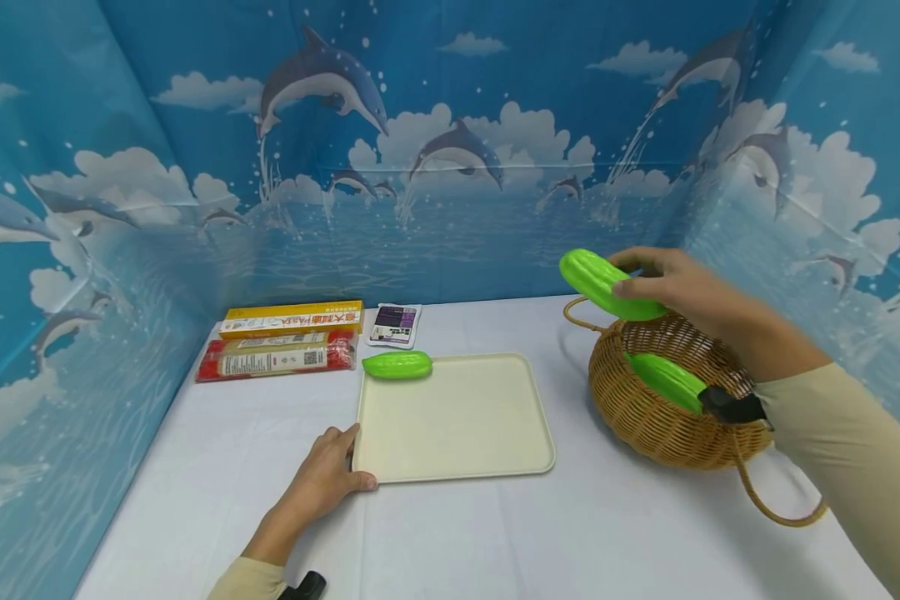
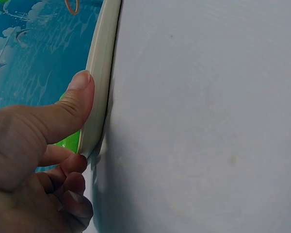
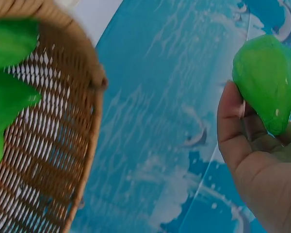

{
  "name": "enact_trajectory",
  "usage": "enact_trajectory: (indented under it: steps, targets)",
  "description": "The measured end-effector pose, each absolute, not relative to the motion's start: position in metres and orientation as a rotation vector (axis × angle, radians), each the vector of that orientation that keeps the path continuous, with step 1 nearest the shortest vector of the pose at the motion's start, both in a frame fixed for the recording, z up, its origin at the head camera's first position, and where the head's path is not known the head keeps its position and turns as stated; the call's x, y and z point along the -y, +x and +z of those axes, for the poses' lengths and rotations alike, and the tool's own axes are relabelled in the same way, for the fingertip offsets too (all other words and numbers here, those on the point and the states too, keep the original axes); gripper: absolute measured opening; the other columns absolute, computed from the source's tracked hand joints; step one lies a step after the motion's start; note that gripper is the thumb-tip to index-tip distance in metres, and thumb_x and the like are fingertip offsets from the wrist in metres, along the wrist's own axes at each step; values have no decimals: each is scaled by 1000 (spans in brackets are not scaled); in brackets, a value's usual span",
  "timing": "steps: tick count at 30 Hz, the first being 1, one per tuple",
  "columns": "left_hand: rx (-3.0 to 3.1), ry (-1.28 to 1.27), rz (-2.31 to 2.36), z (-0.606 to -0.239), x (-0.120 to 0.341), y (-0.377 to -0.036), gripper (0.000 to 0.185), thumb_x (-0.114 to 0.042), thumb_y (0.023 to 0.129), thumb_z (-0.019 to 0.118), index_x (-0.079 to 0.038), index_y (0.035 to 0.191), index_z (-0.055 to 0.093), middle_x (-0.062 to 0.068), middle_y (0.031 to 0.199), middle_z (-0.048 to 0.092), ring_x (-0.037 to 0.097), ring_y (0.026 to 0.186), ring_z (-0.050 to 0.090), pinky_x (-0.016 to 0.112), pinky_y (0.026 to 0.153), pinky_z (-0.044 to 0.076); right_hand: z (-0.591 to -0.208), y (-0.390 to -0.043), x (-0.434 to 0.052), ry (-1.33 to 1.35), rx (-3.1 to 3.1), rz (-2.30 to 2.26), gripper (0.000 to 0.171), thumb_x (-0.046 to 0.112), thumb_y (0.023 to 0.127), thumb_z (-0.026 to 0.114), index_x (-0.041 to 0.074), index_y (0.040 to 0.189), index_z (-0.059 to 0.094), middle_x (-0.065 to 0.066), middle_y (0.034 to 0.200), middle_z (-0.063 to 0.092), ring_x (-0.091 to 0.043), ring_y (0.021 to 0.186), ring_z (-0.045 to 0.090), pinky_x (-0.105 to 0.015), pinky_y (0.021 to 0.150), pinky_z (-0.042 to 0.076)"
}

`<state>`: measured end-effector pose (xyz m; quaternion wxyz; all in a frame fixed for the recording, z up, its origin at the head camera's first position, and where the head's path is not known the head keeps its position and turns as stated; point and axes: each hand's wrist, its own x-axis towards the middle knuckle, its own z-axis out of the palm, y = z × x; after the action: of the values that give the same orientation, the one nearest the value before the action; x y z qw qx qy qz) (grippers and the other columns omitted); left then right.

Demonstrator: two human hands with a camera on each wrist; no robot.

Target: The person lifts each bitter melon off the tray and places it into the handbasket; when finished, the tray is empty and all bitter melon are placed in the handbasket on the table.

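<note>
My right hand [image 1: 663,279] grips a green ridged toy vegetable [image 1: 603,285] in the air just above the wicker basket [image 1: 667,417]; the right wrist view shows the same green piece [image 3: 267,77] in my palm beside the basket's woven wall [image 3: 53,145]. More green pieces [image 1: 663,379] lie inside the basket. A cream tray [image 1: 457,417] sits mid-table with one green vegetable [image 1: 397,365] at its far left corner. My left hand [image 1: 328,475] holds the tray's near left corner, thumb [image 2: 70,109] pressed on the rim [image 2: 99,82].
Packets of pasta [image 1: 285,342] and a small purple-printed pack [image 1: 394,324] lie at the back of the white table [image 1: 570,533]. Blue dolphin-print walls [image 1: 450,150] enclose the table on three sides. The basket's loose handle [image 1: 776,508] trails toward the front right.
</note>
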<state>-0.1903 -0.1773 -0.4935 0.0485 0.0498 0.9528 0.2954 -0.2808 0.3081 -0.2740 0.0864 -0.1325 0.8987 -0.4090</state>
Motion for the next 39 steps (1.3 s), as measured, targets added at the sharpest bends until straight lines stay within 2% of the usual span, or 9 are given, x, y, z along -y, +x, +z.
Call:
enact_trajectory:
  steps: [6,12,19,24,27,29,34,39]
  targets:
    - [-2906,153,901,-495,178,-190,99,-30,71,92,8,148,44,2,97,53,17,90,44,37,82,43,-271,-279,-333,-349,-2612,-1225,60,31,105,56,7,154,32,-15,133,46,-20,103,57,-33,79,54]
    - [-2908,154,899,-495,178,-190,99,-31,71,92,7,148,44,2,97,52,17,90,44,37,82,43,-270,-282,-358,-402,-2532,-1185,63,27,107,52,9,159,21,-16,139,39,-20,104,56,-37,79,54]
    - [-2909,161,905,-495,178,-190,99,-31,70,92,8,148,45,2,96,53,17,89,45,37,82,43,-278,-292,-388,-387,-2513,-1051,69,28,106,54,3,159,18,-24,147,35,-20,107,56,-41,82,53]
    - [-2903,166,908,-495,178,-189,99,-31,70,92,8,148,45,2,97,53,16,89,44,37,82,44,-289,-297,-406,-383,-2420,-1041,76,27,104,55,5,162,10,-32,155,26,-34,122,51,-47,84,53]
    - [-2905,167,911,-495,178,-189,99,-31,70,92,8,148,45,2,97,54,16,89,45,37,83,44,-295,-301,-415,-400,-2379,-1021,78,28,103,55,5,162,10,-36,157,22,-48,133,43,-51,88,53]
    - [-2904,167,915,-495,178,-189,99,-31,70,92,8,148,45,2,97,54,16,89,45,37,83,44,-298,-304,-422,-396,-2365,-999,78,29,102,56,4,161,11,-37,157,21,-52,136,38,-53,90,53]
    - [-2902,163,913,-495,178,-189,99,-31,70,92,7,148,45,2,97,54,16,89,45,37,83,44,-308,-312,-435,-359,-2297,-952,79,26,101,58,1,160,12,-43,157,14,-57,138,35,-53,92,53]
    - [-2903,166,913,-495,178,-190,99,-31,70,92,7,148,45,2,97,54,16,88,45,37,83,44,-317,-321,-440,-300,-2229,-900,82,25,102,61,-1,160,9,-43,159,0,-62,143,17,-54,98,51]
